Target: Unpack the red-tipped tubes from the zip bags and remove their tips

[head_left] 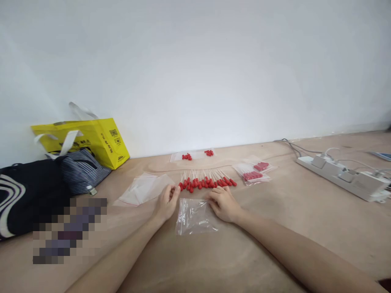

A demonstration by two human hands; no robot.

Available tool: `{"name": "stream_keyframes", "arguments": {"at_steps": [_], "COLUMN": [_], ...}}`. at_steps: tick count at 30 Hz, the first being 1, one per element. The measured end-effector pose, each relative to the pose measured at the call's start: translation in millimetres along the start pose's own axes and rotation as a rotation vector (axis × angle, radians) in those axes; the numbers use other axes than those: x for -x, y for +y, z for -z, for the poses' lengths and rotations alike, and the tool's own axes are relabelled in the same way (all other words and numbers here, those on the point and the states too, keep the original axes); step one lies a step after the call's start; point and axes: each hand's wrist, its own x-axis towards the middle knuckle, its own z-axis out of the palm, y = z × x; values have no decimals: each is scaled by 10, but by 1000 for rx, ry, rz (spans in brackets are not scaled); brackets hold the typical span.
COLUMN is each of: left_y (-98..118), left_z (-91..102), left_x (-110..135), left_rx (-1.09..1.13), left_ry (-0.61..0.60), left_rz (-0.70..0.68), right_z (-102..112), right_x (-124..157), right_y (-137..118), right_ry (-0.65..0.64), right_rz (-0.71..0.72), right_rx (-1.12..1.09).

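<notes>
Several white sticks with red tips [195,184] lie side by side in a fanned row on the table, tips toward me. My left hand [168,201] is closed in a pinch beside the row's left end, close to the leftmost red tip; whether anything is between its fingers is hidden. A clear zip bag [195,217] lies flat in front of the row, its zip strip on the left. At that bag's upper right corner, my right hand [224,203] has its fingers curled closed on the plastic, just below the red tips on the right.
Flat zip bags [143,189] lie left of the sticks. Filled bags of red-tipped sticks [255,173] are at the right, another filled bag [192,155] by the wall. A power strip [342,177] with cables stands right; a yellow bag [88,140] and dark bag [33,195] stand left.
</notes>
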Motion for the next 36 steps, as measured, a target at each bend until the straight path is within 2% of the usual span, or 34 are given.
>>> {"name": "stream_keyframes", "arguments": {"at_steps": [4, 6, 7, 9, 11, 13, 15, 19, 21, 22, 23, 25, 27, 28, 29, 32, 36], "left_y": [29, 2, -34, -163, -352, -561, -738, -869, -842, -822, -805, -785, -788, -794, -801, -815, -818], "left_z": [32, 83, 127, 257, 426, 594, 719, 769, 725, 698, 670, 616, 567, 544, 524, 474, 438], "left_x": [268, 275, 246, 138, -1, -122, -193, -195, -170, -160, -154, -151, -159, -165, -173, -196, -201], "left_rx": [149, 179, 207, 277, 290, 251, 81, -267, -371, -433, -488, -546, -543, -550, -563, -602, -614], "left_ry": [-283, -312, -275, -111, 167, 370, 432, 386, 367, 322, 237, -29, -265, -321, -331, -239, -148], "left_rz": [-147, -149, -124, -28, 97, 223, 331, 416, 346, 255, 136, -82, -106, -55, 16, 187, 278], "right_z": [-32, -9, 23, 128, 278, 440, 580, 712, 710, 701, 690, 673, 674, 681, 692, 727, 746], "right_x": [-11, -24, -32, -51, -60, -47, -10, 96, 133, 143, 147, 142, 130, 123, 117, 102, 88], "right_y": [-108, -114, -87, 45, 275, 560, 834, 1158, 1202, 1208, 1210, 1213, 1224, 1232, 1240, 1251, 1226], "right_ry": [18, 62, 99, 192, 246, 222, 159, 0, -71, -88, -94, -83, -71, -65, -58, -30, 18], "right_rz": [57, 78, 72, -2, -186, -387, -514, -547, -526, -516, -508, -503, -509, -512, -515, -514, -524], "right_rx": [-9, -10, -4, 32, 128, 216, 250, 305, 316, 320, 325, 340, 357, 366, 376, 402, 445]}}
